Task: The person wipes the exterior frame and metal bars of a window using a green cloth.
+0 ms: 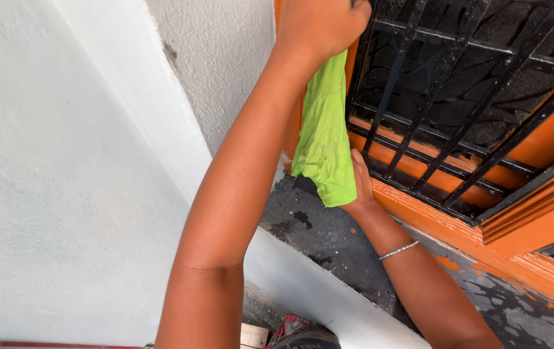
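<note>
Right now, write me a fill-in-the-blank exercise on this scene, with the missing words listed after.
1. The left hand grips a cloth coloured ____.
2. The window grille has metal bars painted ____.
3. The frame around the grille is painted ____.
4. A thin ____ circles the wrist below the right hand.

Missing words: green; black; orange; bracelet

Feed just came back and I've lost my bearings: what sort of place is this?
Probably the outside of a house, at a barred window. A black metal grille sits in an orange frame above a worn dark sill, beside a rough white wall. The left hand holds a green cloth.
</note>
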